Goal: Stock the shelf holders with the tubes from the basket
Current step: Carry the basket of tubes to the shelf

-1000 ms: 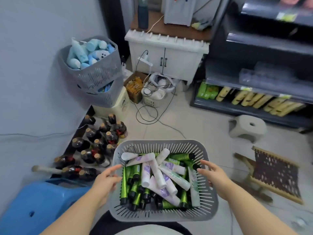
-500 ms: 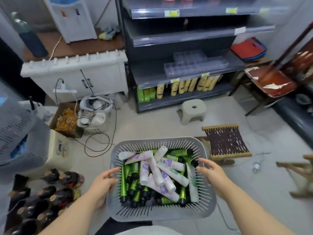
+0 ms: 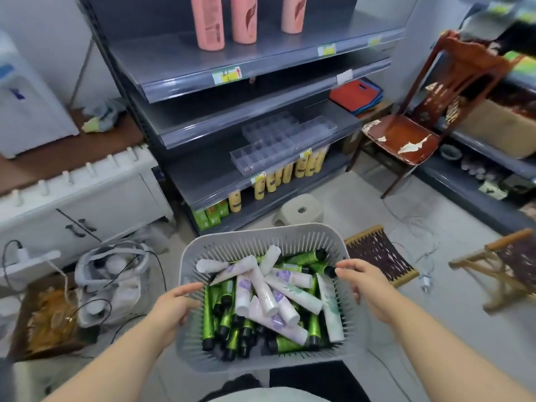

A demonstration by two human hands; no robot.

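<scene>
Fingers (image 3: 190, 289) of the left hand (image 3: 174, 307) and the right hand (image 3: 367, 288) curl over opposite side rims of the grey slotted plastic basket (image 3: 261, 236), gripping it. Heaped inside lie green and white squeeze tubes (image 3: 262, 297). Beyond, well apart, clear plastic divided holders (image 3: 278, 146) sit on a dark grey metal shelf (image 3: 203, 172).

Approach to the clear holders (image 3: 282, 143) is open from the front: they lie near the front edge of their shelf (image 3: 203, 175), tops uncovered, with a gap beneath the shelf above (image 3: 203, 123). A small stool (image 3: 300, 210) stands on the floor ahead of the basket (image 3: 261, 237). A woven stool (image 3: 377, 256) and a chair (image 3: 406, 140) flank the right; bags and cables (image 3: 113, 274) crowd the left.
</scene>
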